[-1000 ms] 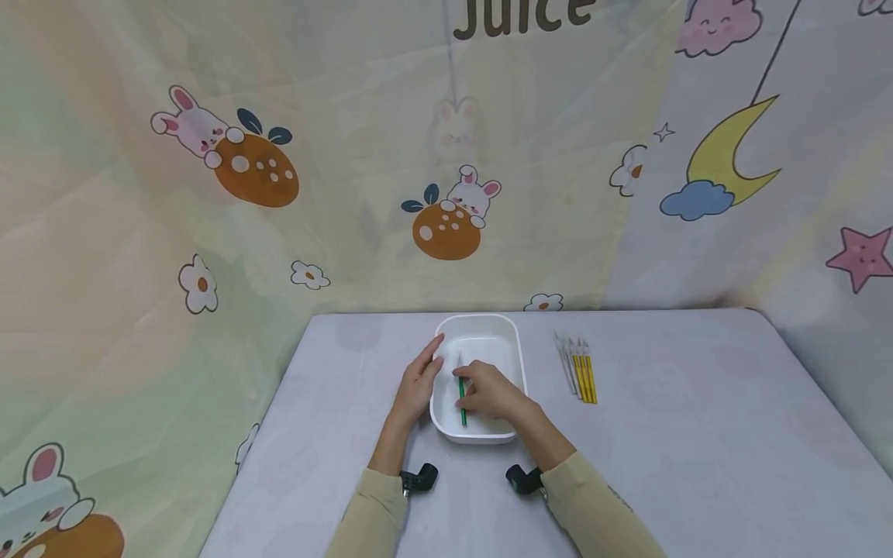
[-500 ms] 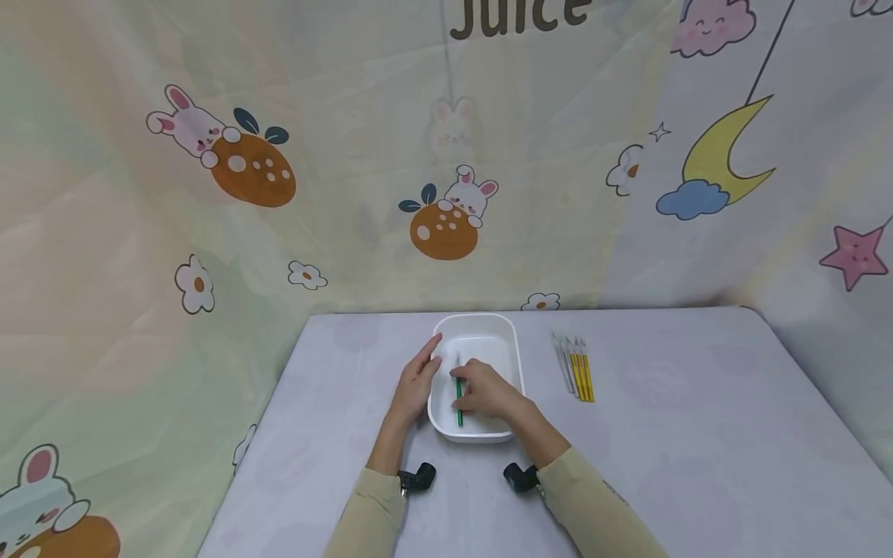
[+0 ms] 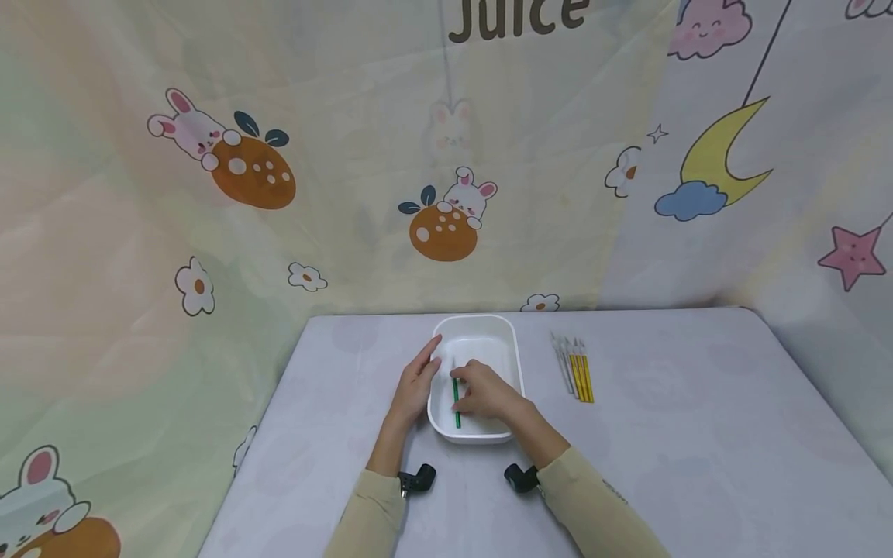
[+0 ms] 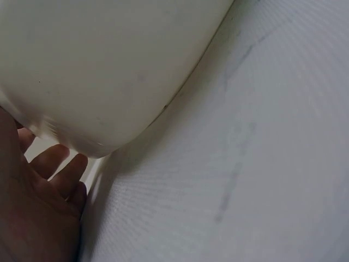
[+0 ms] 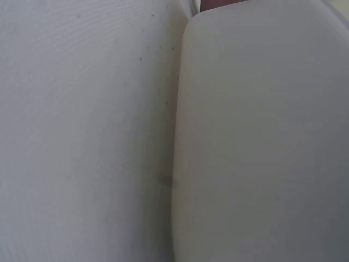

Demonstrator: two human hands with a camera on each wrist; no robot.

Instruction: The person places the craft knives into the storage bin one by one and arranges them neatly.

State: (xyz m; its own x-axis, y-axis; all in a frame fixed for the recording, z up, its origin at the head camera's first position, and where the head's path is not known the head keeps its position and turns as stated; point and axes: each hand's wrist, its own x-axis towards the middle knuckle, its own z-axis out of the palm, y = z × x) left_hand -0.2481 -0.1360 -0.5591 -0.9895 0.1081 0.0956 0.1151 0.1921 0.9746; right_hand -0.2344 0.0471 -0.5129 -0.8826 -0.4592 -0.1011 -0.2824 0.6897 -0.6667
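A white rectangular tray (image 3: 488, 438) rests on the table. Inside it lies a slim green stick with a pale, pointed end (image 3: 457, 418), along the left side. Bent over the tray, my right hand (image 3: 488, 391) pinches this stick with thumb and index finger. My left hand (image 3: 413, 387) rests against the tray's left side, its index finger and thumb reaching to the rim. In the left wrist view, fingers (image 4: 68, 174) touch the tray's outer wall (image 4: 98, 82). The right wrist view has mostly the tray's outer wall (image 5: 262, 136); the stick is hidden there.
Right of the tray, several slim yellow sticks (image 3: 582, 380) and silver-grey sticks (image 3: 562, 364) with pale pointed ends lie side by side. A light cloth covers the table (image 3: 698, 434). Behind it hangs a printed backdrop (image 3: 363, 170).
The green stick has shifted slightly left inside the tray and tilted a little. Both hands stay almost where they were; the head view has moved slightly.
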